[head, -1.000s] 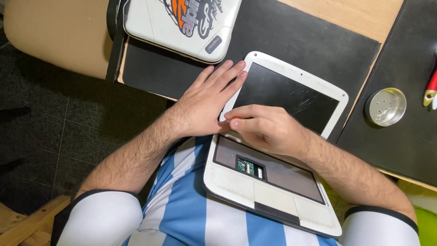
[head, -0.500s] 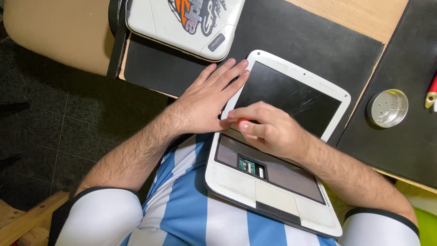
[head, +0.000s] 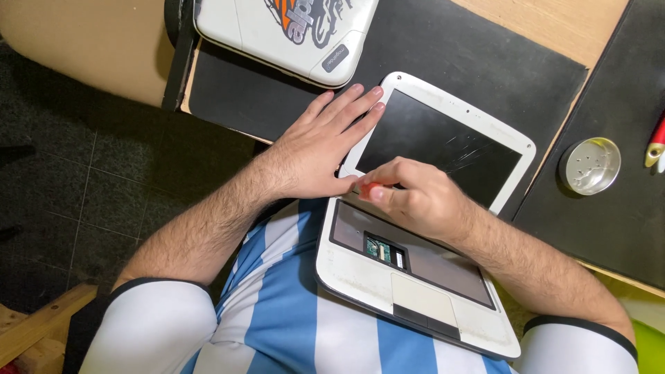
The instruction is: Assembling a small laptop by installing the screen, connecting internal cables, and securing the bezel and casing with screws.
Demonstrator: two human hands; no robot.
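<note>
Right hand (head: 419,197) pinches a red-handled tool (head: 370,188) at the hinge of a small white laptop (head: 415,291), keyboard removed. Left hand (head: 318,149) lies flat, fingers spread, on the screen's left edge. Laptop rests half on the lap, half on the bench's black mat (head: 471,55); metal dish (head: 589,165) well right.

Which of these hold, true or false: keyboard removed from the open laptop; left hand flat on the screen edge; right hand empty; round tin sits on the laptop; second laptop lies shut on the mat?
1. The open laptop has no keyboard: true.
2. The left hand lies flat at the screen's edge: true.
3. The right hand is empty: false, it pinches a small red tool.
4. The round tin sits on the laptop: false, it is beside it on a black mat.
5. A second laptop lies shut: true.
</note>
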